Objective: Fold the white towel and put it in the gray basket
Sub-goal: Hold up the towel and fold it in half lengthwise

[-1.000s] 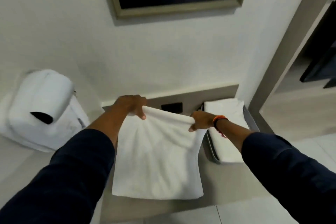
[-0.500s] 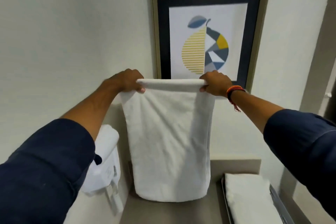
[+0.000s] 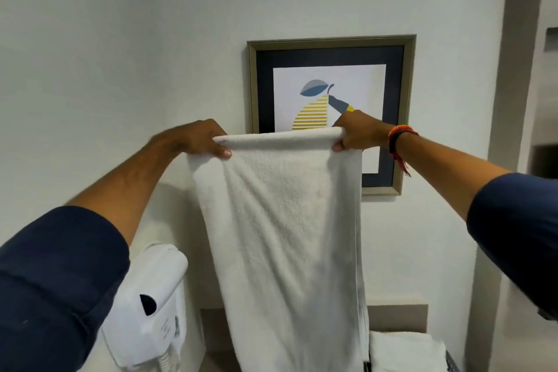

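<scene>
The white towel (image 3: 287, 235) hangs straight down in front of the wall, folded lengthwise into a long strip. My left hand (image 3: 199, 142) pinches its top left corner and my right hand (image 3: 359, 133) pinches its top right corner, both held up at the height of the picture. The towel's lower end runs out of the frame at the bottom. Only a dark sliver of the gray basket (image 3: 451, 364) shows at the bottom right, with a folded white towel (image 3: 404, 350) lying in it.
A framed picture of a pear (image 3: 330, 112) hangs on the wall behind my hands. A white wall-mounted hair dryer (image 3: 154, 305) sits at the lower left, close to the towel's left edge. A beige backsplash (image 3: 398, 314) runs behind the counter.
Both hands have lifted the towel from the counter to full height, so it now hangs free. The view has tilted up, and the basket has slid to the bottom edge.
</scene>
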